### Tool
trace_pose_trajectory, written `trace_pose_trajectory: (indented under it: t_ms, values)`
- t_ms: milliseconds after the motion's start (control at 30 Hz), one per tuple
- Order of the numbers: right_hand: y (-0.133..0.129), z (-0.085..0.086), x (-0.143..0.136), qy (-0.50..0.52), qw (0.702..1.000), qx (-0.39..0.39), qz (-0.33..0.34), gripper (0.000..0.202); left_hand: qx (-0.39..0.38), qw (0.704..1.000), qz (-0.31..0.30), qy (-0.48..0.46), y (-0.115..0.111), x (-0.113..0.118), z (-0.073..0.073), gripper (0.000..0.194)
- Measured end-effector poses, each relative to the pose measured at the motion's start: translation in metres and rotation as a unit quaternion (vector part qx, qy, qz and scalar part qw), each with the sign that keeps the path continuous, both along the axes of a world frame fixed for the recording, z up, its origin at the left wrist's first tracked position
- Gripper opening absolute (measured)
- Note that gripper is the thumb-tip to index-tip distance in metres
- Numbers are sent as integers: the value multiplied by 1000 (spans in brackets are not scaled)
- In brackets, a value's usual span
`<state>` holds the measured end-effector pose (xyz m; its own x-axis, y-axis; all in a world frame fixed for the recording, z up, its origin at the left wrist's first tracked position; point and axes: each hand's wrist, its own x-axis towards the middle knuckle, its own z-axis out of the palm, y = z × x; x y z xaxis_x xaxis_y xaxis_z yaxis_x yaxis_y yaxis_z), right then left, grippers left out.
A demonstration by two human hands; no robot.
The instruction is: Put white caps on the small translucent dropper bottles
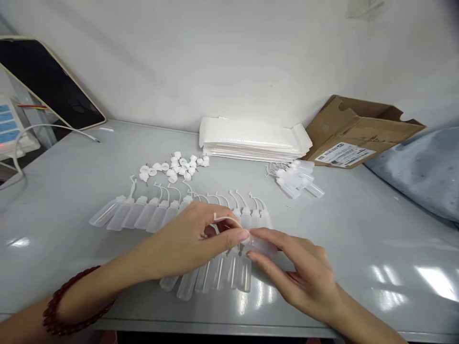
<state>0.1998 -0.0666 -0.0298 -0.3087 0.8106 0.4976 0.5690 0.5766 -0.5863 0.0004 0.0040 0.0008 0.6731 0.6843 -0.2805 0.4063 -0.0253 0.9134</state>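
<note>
Right, both bare hands on one translucent squeeze bottle [262, 244] over the front-middle of a glossy grey table [333, 267]. Left hand [201, 239]: thumb and fingers pinched at the bottle's neck end, grip clamped there; a thin white curved strap sticks up from that end. Right hand [304, 272]: grip clamped on the bottle's body, thumb on the near side, index finger along the top. Bottle lies roughly sideways between the hands. Dark red beaded bracelet [57, 306] on left wrist. Behind and left of the hands, back row of bottles [132, 213], side by side, straps up, partly hidden by left hand. Nearer the table's front edge, front row of bottles [222, 274], tops partly covered by the hands. Loose white caps [175, 166] scattered beyond the back row. Small bottle pile [296, 179] right of centre, near a stack of white padded mailers [251, 136] against the wall. Open cardboard box [358, 129] with a printed label right of the mailers, grey-blue bag [423, 167] beside it. Far left: dark-screened phone [50, 79] leaning, white cable [60, 126] just below.
</note>
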Motion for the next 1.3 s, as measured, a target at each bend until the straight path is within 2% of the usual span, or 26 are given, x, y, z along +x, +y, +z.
trace_pose_trajectory:
  t_ms: [67,167,300,400,500,567,633,700,800,1067,1200,1300]
  values:
    - [1,-2,0,-2,1000,-22,9,22,-10,1000,-1,15,-1,0,1,24]
    - [2,-4,2,20,995,-101,16,19,-10,1000,9,19,-3,0,0,24]
    - [6,-2,2,112,968,-222,20,17,20,1000,22,-9,-8,2,-5,22]
    - [9,3,1,190,931,-310,39,17,117,993,22,-19,-7,2,-9,22]
    - [14,3,3,232,913,-336,12,21,280,960,27,-8,6,-6,-14,22]
    - [19,1,8,214,929,-297,-57,22,364,924,105,57,22,-17,-19,25]
    - [26,-4,16,164,952,-213,-147,23,435,870,183,146,40,-30,-24,28]
    - [34,-8,26,111,962,-126,-213,24,447,836,212,236,55,-42,-30,33]
    - [47,-13,43,55,961,-68,-261,27,416,840,195,290,72,-53,-39,34]
    - [76,-33,73,-76,949,2,-306,27,437,845,136,275,87,-57,-53,30]
    - [79,-29,77,-74,934,58,-345,26,443,843,134,275,87,-58,-52,28]
    - [81,-25,83,-41,927,69,-367,26,453,840,117,273,86,-58,-52,27]
